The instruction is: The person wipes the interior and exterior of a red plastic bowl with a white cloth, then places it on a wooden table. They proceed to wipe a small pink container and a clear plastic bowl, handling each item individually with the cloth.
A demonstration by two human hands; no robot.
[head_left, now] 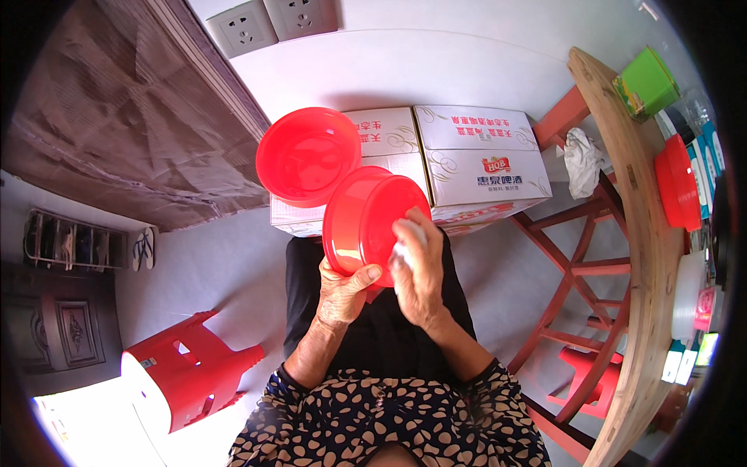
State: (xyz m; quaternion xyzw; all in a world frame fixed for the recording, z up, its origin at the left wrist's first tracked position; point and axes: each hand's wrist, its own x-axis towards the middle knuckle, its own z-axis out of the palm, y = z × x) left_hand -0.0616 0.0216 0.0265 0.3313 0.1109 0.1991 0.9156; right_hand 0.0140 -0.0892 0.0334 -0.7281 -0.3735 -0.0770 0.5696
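Note:
Above my lap, my left hand (341, 294) is wrapped round the lower rim of a round red plastic bowl (354, 214), thumb on the near side. The bowl is tilted, with its flat underside turned toward my right hand (422, 274). Bunched in my right fingers is a white wad (409, 241), cloth or tissue, which lies against that underside; some blur hides its edges. Behind and to the left, a second red bowl (307, 156) rests open side up on the cardboard boxes, close to the held one.
White printed cardboard boxes (486, 173) stand against the wall in front of me. A red plastic stool (183, 370) is on the floor at left. Along the right runs a wooden table (634, 202) bearing a green container (647, 84) and a red bowl (675, 183). A white cloth (582, 163) hangs beside it.

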